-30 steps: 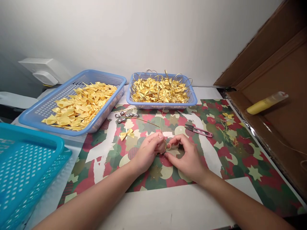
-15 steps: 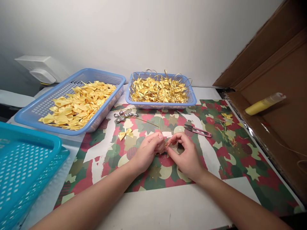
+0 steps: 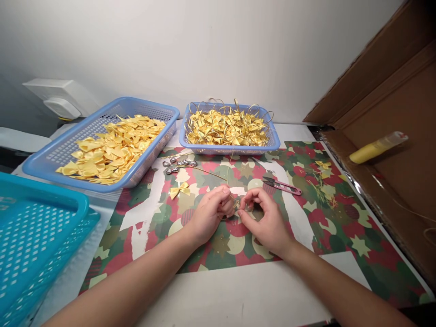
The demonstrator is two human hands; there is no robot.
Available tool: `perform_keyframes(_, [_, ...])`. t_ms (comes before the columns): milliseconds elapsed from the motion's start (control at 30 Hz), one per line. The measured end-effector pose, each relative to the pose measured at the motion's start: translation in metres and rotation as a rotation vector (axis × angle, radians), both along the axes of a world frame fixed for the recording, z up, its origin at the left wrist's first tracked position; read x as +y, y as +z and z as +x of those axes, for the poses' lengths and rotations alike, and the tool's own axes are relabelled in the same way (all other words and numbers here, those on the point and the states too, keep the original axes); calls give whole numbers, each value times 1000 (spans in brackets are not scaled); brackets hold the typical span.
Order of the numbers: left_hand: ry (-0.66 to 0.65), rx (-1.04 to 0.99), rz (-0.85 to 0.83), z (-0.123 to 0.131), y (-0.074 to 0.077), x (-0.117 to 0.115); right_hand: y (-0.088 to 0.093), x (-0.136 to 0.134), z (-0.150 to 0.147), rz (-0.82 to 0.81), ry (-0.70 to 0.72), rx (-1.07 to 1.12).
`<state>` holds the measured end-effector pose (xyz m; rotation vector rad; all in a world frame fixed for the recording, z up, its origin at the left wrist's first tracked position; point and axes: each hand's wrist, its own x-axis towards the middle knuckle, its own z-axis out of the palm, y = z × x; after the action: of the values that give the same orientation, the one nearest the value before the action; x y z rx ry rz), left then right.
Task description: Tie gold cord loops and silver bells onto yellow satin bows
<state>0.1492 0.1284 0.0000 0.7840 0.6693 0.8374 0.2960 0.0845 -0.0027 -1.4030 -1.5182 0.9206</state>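
Pale-gold, slender cord (image 3: 228,175) curves up from the left hand (image 3: 210,212).

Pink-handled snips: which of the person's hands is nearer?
Right. The right hand is just on the near side of the snips; the left hand is farther off, to their left.

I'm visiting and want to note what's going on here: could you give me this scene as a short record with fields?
Left hand: closed on a thin yellow cord
Right hand: beside the left, near the cord; grip unclear
Single bow: on the patterned sheet
Silver pieces: just beyond the single bow
Snips: lying beyond the right hand
Left blue basket: loose yellow bows
Right blue basket: yellow bows, gold loops
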Motion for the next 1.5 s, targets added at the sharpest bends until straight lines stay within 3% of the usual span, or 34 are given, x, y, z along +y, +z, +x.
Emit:
perform_keyframes(467, [-32, 12, 30, 0, -3, -1, 0, 3, -7, -17, -61, 31])
perform_keyframes(833, [24, -8, -31, -1, -2, 1, 5, 2, 3, -80, 91, -23])
perform_keyframes(1100, [10, -2, 18, -1, -2, 1, 10, 2, 8, -120, 202, -129])
perform_keyframes(1500, [-29, 69, 78, -1, -5, -2, 6, 8, -2, -8, 70, -144])
